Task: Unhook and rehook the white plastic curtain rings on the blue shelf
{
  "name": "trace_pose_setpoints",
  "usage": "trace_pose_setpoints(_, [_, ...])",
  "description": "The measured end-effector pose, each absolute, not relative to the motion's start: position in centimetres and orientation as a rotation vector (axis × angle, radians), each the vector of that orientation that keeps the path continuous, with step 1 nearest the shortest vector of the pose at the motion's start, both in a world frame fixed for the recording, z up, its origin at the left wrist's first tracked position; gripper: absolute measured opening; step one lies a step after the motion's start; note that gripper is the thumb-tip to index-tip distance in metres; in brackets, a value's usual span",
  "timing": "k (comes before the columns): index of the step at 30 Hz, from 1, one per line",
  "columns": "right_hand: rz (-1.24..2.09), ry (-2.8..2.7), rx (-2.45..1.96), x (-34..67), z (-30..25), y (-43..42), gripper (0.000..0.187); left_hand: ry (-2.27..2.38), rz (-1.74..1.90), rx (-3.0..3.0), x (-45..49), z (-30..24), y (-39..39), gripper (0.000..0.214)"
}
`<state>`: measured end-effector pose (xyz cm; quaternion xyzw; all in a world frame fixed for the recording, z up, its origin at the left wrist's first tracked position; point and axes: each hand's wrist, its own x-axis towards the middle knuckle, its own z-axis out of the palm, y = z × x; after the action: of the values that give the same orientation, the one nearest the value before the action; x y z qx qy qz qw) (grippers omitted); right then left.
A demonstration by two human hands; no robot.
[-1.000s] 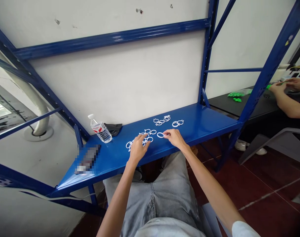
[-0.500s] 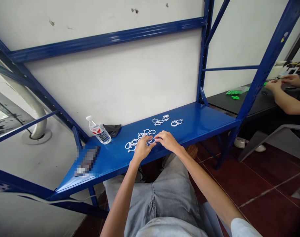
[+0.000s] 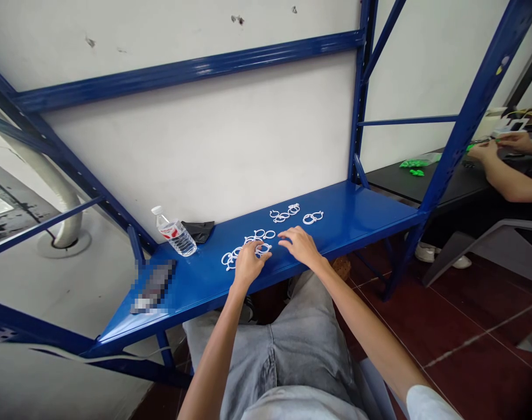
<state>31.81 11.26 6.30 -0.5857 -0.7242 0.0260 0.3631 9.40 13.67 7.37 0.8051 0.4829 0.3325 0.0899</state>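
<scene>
Thin white plastic rings with small tabs lie in a loose cluster [image 3: 230, 258] on the blue shelf [image 3: 349, 213]. At the right side of this cluster, my left hand [image 3: 247, 265] has its thumb and fingers curled round one white ring [image 3: 263, 249]. The hand covers part of the ring and some of those behind it. To the right, my right hand [image 3: 301, 246] hovers over the shelf with its fingers apart, holding nothing. Farther back lie two smaller groups: several linked-looking rings [image 3: 282, 217] and a pair of rings [image 3: 310, 219].
A water bottle [image 3: 178, 236] stands tilted-looking beside a black pouch [image 3: 199, 232] on the left. A pixelated dark object [image 3: 154, 286] lies nearer the shelf's left end. At right, another person's hands [image 3: 489, 150] work above a black table with green pieces [image 3: 417, 165].
My right hand has let go of the ring and drawn back, its fingers spreading. The ring has shifted slightly left with my left hand.
</scene>
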Motion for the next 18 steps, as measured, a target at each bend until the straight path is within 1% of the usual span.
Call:
trace_pose_setpoints(2, [0.006,-1.721,-1.707,33.7,6.2,11.4,0.034,1.611,0.982,2.426,7.8,7.1,14.3,0.038])
trace_pose_setpoints(4, [-0.037,-1.582,-1.887,35.6,5.9,11.7,0.041,1.803,0.957,2.436,5.9,6.7,15.0,0.042])
trace_pose_setpoints(8, [-0.045,-1.464,-2.043,37.8,5.2,12.4,0.050,2.022,0.871,2.369,2.5,6.0,16.1,0.052])
trace_pose_setpoints(11, [-0.010,-1.438,-2.096,38.1,5.0,12.8,0.043,2.002,0.876,2.313,1.4,5.6,16.3,0.055])
trace_pose_setpoints(13, [0.012,-1.439,-2.119,38.0,5.0,13.0,0.035,1.958,0.932,2.284,1.2,5.4,16.2,0.055])
trace_pose_setpoints(15, [0.017,-1.432,-2.122,37.9,5.0,13.0,0.031,1.919,1.017,2.249,1.1,5.1,16.0,0.055])
trace_pose_setpoints(16, [0.014,-1.423,-2.114,37.9,5.1,13.0,0.032,1.901,1.066,2.231,1.0,5.0,16.0,0.054])
trace_pose_setpoints(18, [0.012,-1.411,-2.101,37.8,5.3,13.0,0.040,1.871,1.168,2.188,0.8,4.7,15.9,0.053])
